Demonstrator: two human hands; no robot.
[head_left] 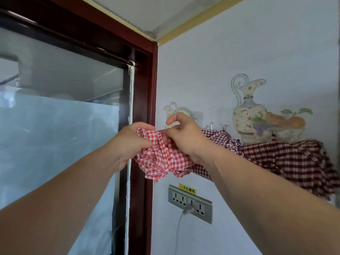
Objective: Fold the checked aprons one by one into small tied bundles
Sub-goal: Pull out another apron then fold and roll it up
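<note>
A red-and-white checked apron (161,159) is bunched up at wall-hook height, held between both hands. My left hand (130,142) grips its left side, fingers curled into the cloth. My right hand (184,137) pinches the gathered top of the apron, with the index finger raised above it. To the right, two dark maroon checked aprons hang from clear wall hooks: one (220,138) just behind my right wrist, another (294,161) further right, spread wide. My right forearm covers part of the nearer maroon apron.
A dark red door frame (145,107) with a glass sliding door (60,126) stands at the left. Below the aprons a wall socket strip (190,203) holds a white plug and cable. Jug and fruit decals (250,107) decorate the white wall.
</note>
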